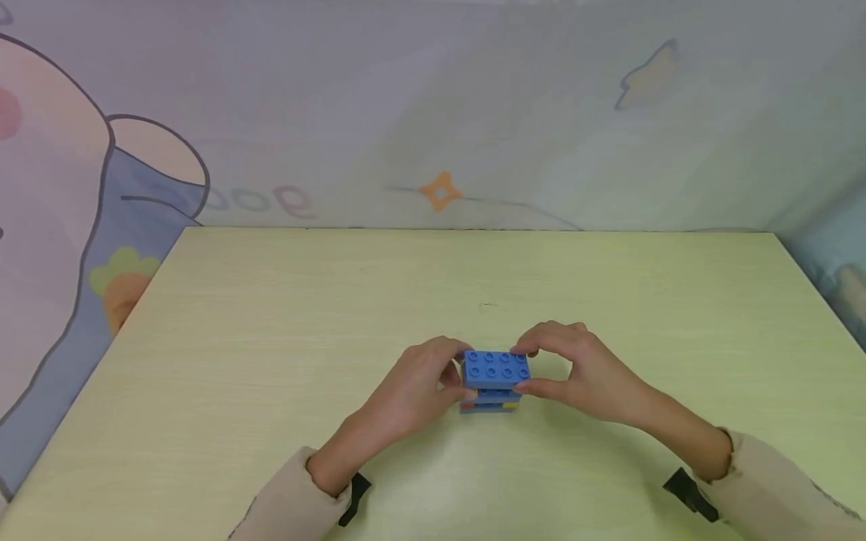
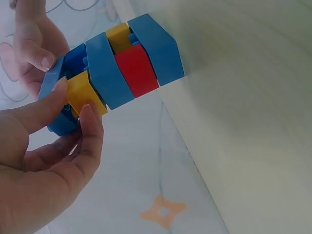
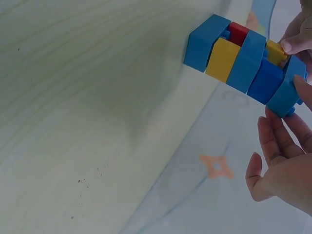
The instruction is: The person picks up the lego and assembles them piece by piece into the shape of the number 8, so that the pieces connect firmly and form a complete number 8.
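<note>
A stack of toy building bricks stands on the table, its top a long blue brick (image 1: 497, 368) with studs facing up. Under that lie a small yellow brick (image 2: 87, 92) and a small darker blue brick (image 3: 265, 80), then a long blue middle brick (image 3: 247, 61). Lower still are a red brick (image 2: 136, 70) and another yellow brick (image 3: 223, 59) on a long blue base brick (image 2: 156, 48). My left hand (image 1: 419, 383) pinches the upper yellow brick at the left side. With thumb and fingers, my right hand (image 1: 595, 376) grips the right end of the top brick.
The pale wooden table (image 1: 304, 300) reaches back to a wall covering (image 1: 379, 98) printed with cartoon shapes. Small dark marks (image 1: 487, 304) show on the tabletop behind the stack. A dark strap (image 1: 690, 494) hangs at the right sleeve.
</note>
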Demonstrator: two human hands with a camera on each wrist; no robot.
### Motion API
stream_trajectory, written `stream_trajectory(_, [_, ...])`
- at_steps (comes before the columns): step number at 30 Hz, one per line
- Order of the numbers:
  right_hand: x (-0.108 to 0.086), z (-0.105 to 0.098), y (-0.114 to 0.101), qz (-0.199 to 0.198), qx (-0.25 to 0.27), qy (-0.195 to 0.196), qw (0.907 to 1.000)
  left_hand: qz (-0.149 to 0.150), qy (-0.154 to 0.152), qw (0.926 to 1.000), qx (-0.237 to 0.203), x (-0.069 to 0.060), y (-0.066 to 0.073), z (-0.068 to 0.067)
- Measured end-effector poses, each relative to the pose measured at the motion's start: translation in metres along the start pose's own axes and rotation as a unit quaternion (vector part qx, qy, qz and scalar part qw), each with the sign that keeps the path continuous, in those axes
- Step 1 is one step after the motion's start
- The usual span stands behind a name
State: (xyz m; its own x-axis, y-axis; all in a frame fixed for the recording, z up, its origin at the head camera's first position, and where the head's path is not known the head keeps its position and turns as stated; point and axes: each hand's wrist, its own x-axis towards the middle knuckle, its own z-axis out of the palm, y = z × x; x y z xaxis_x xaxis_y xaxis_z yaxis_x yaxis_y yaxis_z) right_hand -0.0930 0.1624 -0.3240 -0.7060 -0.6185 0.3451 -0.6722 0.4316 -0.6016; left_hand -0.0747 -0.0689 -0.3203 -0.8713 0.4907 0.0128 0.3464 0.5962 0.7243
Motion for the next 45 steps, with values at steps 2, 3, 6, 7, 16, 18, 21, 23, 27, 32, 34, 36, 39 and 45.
stream_trajectory(2, [0.0002,0.0000,-0.0003,-0.002,-0.002,-0.001,1.0000,-0.002,-0.004,1.0000,0.006,0.0001,0.0006,-0.0006])
stream_trajectory(3, [0.0003,0.0000,-0.0004,-0.002,-0.003,-0.001,1.0000,-0.004,-0.007,0.9999,0.008,0.0001,0.0010,-0.0010])
stream_trajectory(6, [0.0011,0.0001,-0.0008,-0.003,-0.005,-0.002,1.0000,-0.012,-0.017,0.9998,-0.001,-0.0003,0.0014,-0.0036])
stream_trajectory(7, [0.0013,0.0002,-0.0006,-0.005,-0.005,-0.001,1.0000,-0.011,-0.018,0.9998,-0.007,-0.0006,0.0012,-0.0045])
stream_trajectory(16, [0.0024,0.0006,-0.0004,-0.018,0.000,0.004,0.9998,0.031,-0.005,0.9990,-0.031,-0.0021,-0.0013,-0.0066])
stream_trajectory(18, [0.0025,0.0008,-0.0007,-0.020,-0.001,0.004,0.9998,0.034,-0.001,0.9989,-0.031,-0.0023,-0.0007,-0.0065])
stream_trajectory(21, [0.0028,0.0008,-0.0014,-0.025,-0.001,0.007,0.9997,0.033,0.003,0.9989,-0.034,-0.0025,0.0001,-0.0062])
stream_trajectory(23, [0.0030,0.0007,-0.0020,-0.028,-0.002,0.009,0.9996,0.032,0.005,0.9989,-0.035,-0.0024,0.0000,-0.0058])
stream_trajectory(27, [0.0035,0.0007,-0.0030,-0.030,-0.003,0.009,0.9995,0.038,0.011,0.9986,-0.036,-0.0023,-0.0012,-0.0046])
stream_trajectory(32, [0.0035,0.0005,-0.0028,-0.025,-0.002,0.006,0.9997,0.046,0.018,0.9977,-0.046,-0.0023,-0.0028,-0.0033])
stream_trajectory(34, [0.0033,0.0003,-0.0024,-0.020,-0.002,0.003,0.9998,0.046,0.023,0.9975,-0.049,-0.0023,-0.0035,-0.0027])
stream_trajectory(36, [0.0027,0.0001,-0.0019,-0.013,-0.001,-0.001,0.9999,0.044,0.028,0.9974,-0.050,-0.0024,-0.0036,-0.0023])
stream_trajectory(39, [0.0016,0.0001,-0.0008,-0.006,0.000,-0.009,0.9999,0.039,0.034,0.9976,-0.047,-0.0032,-0.0033,-0.0017])
stream_trajectory(45, [-0.0014,0.0002,0.0023,-0.005,0.003,-0.015,0.9999,0.035,0.034,0.9976,-0.049,-0.0038,-0.0019,-0.0009])
